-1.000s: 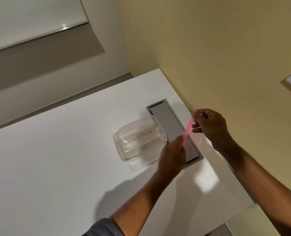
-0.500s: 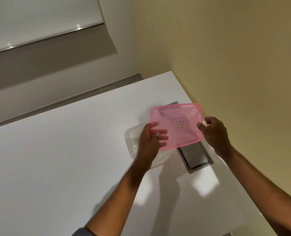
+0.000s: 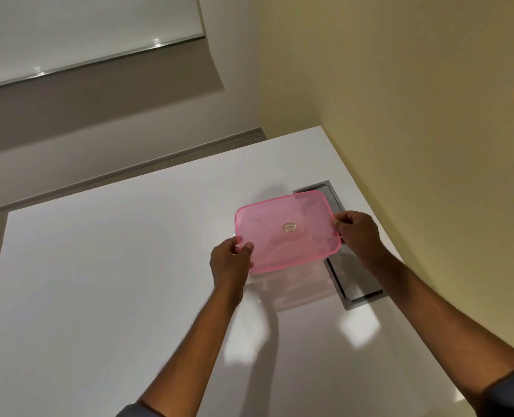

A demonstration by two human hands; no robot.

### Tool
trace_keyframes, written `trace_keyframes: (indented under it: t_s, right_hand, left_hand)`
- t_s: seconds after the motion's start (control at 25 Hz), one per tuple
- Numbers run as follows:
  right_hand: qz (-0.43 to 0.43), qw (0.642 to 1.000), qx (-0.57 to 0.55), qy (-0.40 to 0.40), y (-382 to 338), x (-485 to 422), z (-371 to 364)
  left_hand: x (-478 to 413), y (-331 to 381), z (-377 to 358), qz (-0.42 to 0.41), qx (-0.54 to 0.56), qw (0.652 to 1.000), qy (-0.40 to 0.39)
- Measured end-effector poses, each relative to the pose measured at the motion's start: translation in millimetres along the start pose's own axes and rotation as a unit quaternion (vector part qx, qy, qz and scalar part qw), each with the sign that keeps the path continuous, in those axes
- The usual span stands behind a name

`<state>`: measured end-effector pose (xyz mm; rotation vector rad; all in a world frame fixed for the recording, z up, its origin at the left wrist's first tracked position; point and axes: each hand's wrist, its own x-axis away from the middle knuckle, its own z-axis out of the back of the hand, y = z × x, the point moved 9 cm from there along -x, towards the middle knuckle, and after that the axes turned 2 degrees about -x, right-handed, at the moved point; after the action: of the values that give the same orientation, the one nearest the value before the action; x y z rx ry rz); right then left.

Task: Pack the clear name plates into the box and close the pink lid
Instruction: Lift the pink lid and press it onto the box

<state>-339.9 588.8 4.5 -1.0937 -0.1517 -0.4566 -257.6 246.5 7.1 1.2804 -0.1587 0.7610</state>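
A translucent pink lid (image 3: 285, 230) with a round emblem in its middle lies flat over the clear plastic box (image 3: 291, 281), whose front wall shows just below it. My left hand (image 3: 230, 260) pinches the lid's near-left corner. My right hand (image 3: 359, 236) grips its right edge. The lid hides the inside of the box, so the clear name plates are not visible. Whether the lid is seated on the rim I cannot tell.
The box stands on a white table (image 3: 114, 281) near its right edge. A grey metal cable hatch (image 3: 352, 281) is set into the tabletop right behind and beside the box. A yellow wall (image 3: 415, 115) runs along the table's right side.
The lid went from held on edge, to flat above the hatch, to leftward and down over the clear box. Both hands moved with it and the view shifted.
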Motion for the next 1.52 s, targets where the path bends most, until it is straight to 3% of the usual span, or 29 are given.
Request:
trace_keyframes:
  t_s: [0.6, 1.52]
  right_hand:
    - [0.046, 0.989, 0.140, 0.030, 4, -7, -39]
    - [0.061, 0.988, 0.139, 0.033, 14, -3, -37]
  left_hand:
    - [-20, -43, 1, 0.010, -0.100, 0.995, 0.006]
    - [-30, -64, -1, 0.011, -0.087, 0.996, 0.000]
